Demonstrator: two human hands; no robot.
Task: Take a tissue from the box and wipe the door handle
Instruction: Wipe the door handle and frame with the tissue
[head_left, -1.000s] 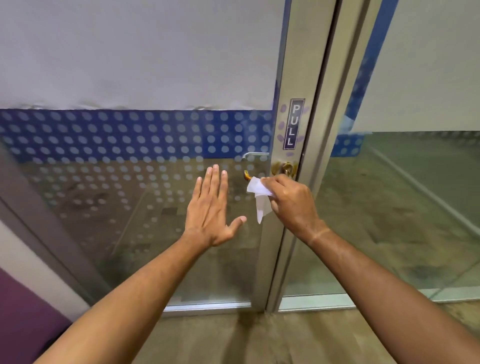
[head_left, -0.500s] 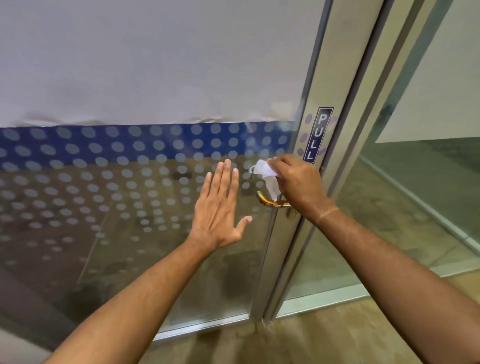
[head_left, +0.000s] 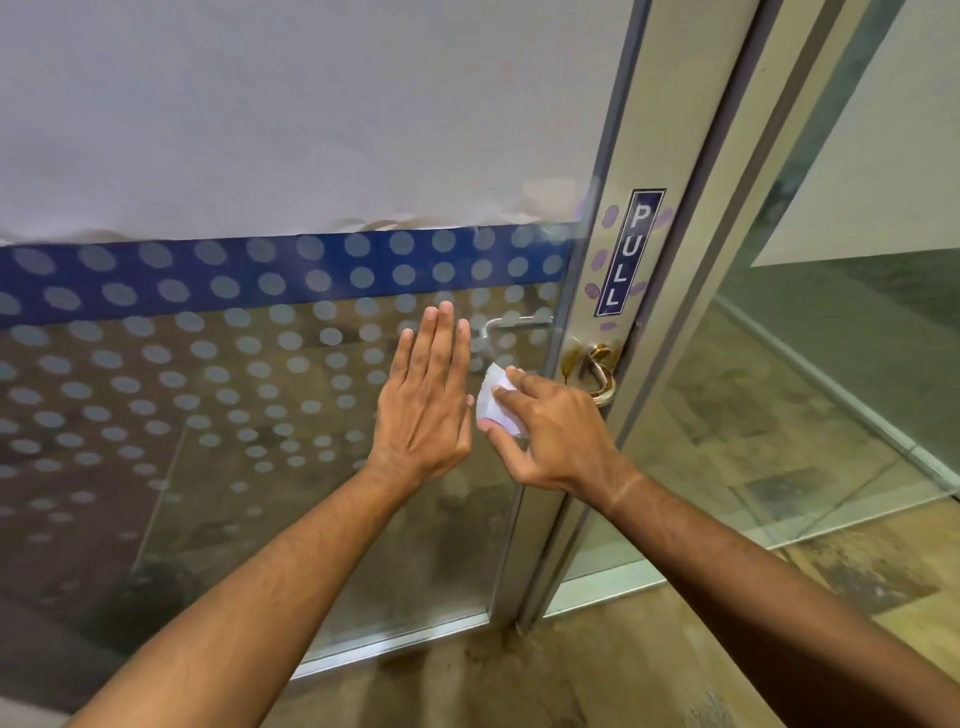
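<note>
A brass door handle (head_left: 597, 371) sits on the metal frame of a glass door, below a blue PULL sign (head_left: 627, 253). My right hand (head_left: 556, 431) holds a crumpled white tissue (head_left: 496, 400) between thumb and fingers, just left of and below the handle's base; the lever's free end is hidden behind this hand. My left hand (head_left: 426, 405) lies flat with fingers together against the glass, right next to the tissue. No tissue box is in view.
The glass door (head_left: 260, 389) carries a blue band, frosted dots and white paper on its upper part. A second handle (head_left: 511, 327) shows through the glass. The door frame (head_left: 670, 338) and a fixed glass panel (head_left: 831, 389) stand to the right. Brown floor lies below.
My right hand with the tissue has slid down and left along the handle, from near the PULL sign to below the handle's base. The view moved closer; my left hand stays on the glass.
</note>
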